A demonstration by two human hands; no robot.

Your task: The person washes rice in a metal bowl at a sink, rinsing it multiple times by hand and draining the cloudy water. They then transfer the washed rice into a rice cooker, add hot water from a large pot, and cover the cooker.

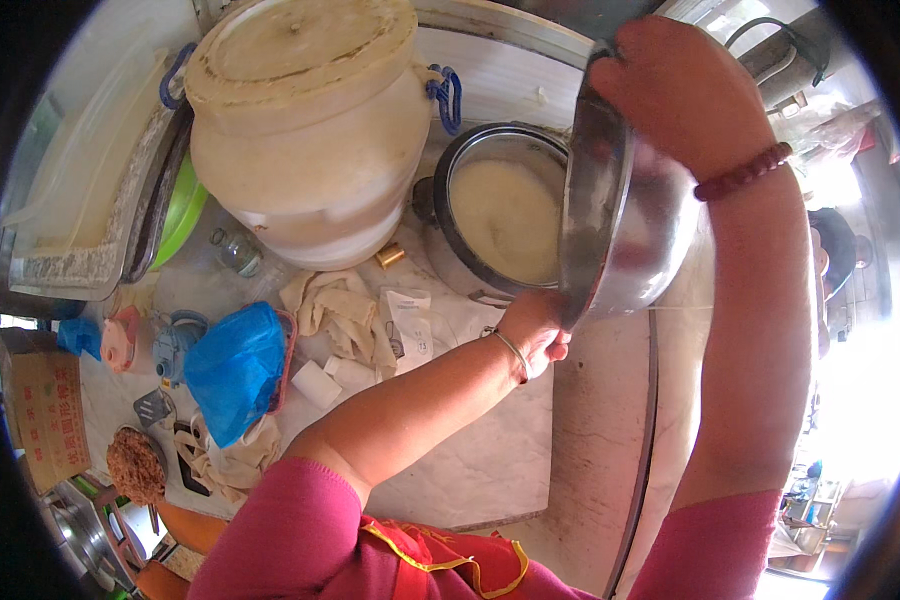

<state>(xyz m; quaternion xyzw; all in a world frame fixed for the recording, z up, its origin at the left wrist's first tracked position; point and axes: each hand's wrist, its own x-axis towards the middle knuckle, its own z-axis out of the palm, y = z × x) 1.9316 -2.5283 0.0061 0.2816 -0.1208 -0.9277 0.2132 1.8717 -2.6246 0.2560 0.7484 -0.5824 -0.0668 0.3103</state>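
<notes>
A large steel basin (650, 215) is tipped on its side, its mouth turned toward a dark-rimmed pot (460, 260). My right hand (680, 95) is closed on the basin's upper rim. Lower down, my left hand (536, 328) grips the opposite edge, fingers curled round it. Pale, creamy liquid (505, 215) lies in the pot, whose right side is partly hidden behind the basin. From this angle I cannot see whether anything is in the basin or running out of it.
A big lidded cream tub (310, 130) with blue handles stands left of the pot. Nearer are a small gold cylinder (390, 256), crumpled cloth (340, 310), a blue plastic bag (235, 370) and bottles. A cardboard box (45, 400) sits far left. The table edge (550, 430) runs beside my left forearm.
</notes>
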